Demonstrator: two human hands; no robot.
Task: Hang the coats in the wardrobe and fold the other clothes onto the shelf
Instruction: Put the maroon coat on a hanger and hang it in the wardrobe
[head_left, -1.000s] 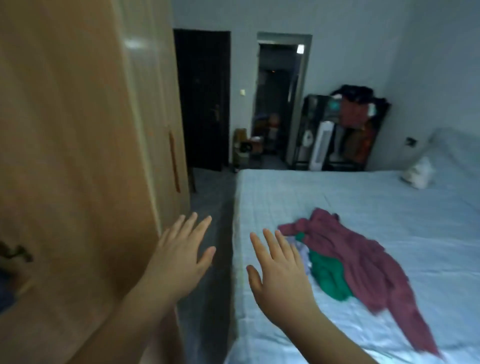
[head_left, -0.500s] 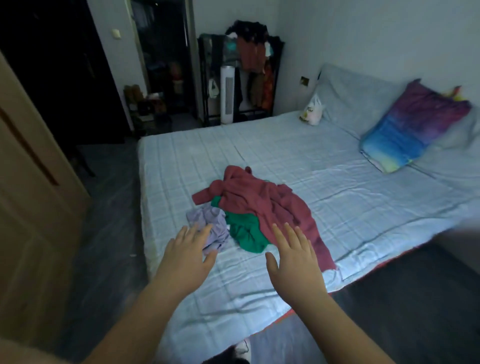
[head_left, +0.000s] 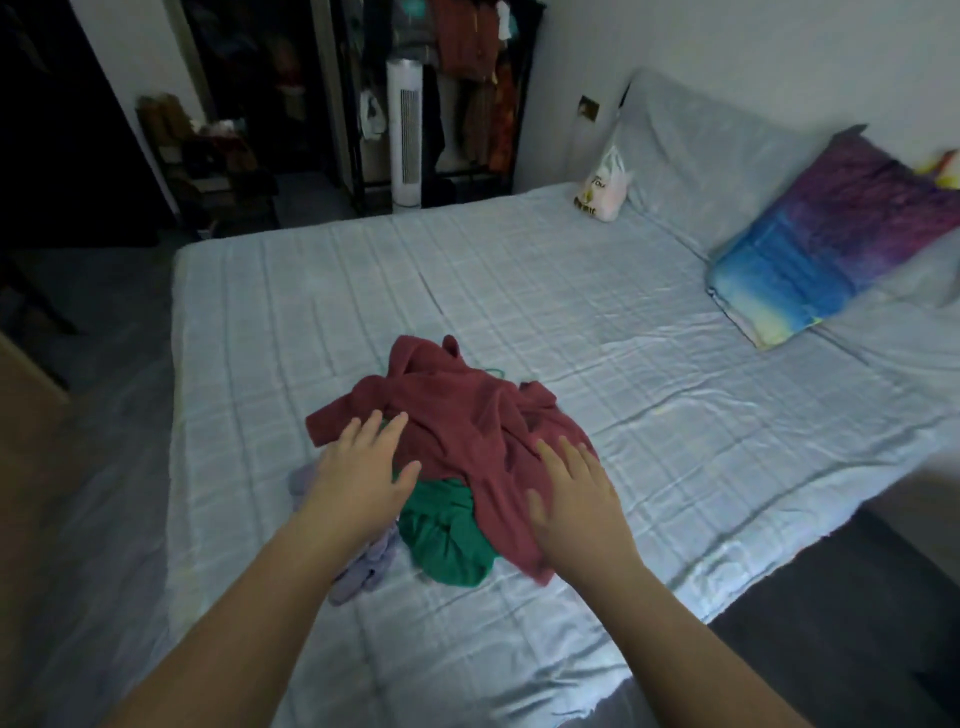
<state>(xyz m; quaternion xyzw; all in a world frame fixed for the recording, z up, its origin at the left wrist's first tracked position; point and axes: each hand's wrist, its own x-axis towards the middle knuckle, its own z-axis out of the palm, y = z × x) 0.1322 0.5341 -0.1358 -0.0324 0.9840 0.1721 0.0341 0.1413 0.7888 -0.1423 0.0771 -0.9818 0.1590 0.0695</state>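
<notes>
The bed (head_left: 571, 322) fills most of my view. It has a pale blue checked sheet, and its near edge runs across in front of me. At the head of the bed, on my right side, a grey pillow (head_left: 691, 150) leans on the wall. A colourful pillow (head_left: 831, 234), purple at the top and blue then yellow below, lies beside it.

Behind the far end of the bed stands a dark clothes rack (head_left: 467, 78) with garments hanging on it.

The clothes I must sort are in one pile on the near half of the bed, close to its left side. On top is a maroon garment (head_left: 457, 410), crumpled. Its long axis goes from the far side toward me and slants a little to my right. One sleeve points out to the left. Under its near part lies a green garment (head_left: 447, 535), bunched up, touching the maroon one.

My left hand (head_left: 358, 475) is over the left sleeve, palm down, fingers straight and a little spread, holding nothing. My right hand (head_left: 579, 499) is over the near right part of the maroon garment, flat in the same way and also holding nothing. I cannot tell if the palms already touch the cloth.

A small lilac garment (head_left: 363, 569) shows partly under my left forearm, at the left of the green one.

A white tower fan (head_left: 408, 145) stands in front of the rack. A white plastic bag (head_left: 605, 187) sits on the bed against the grey pillow.
</notes>
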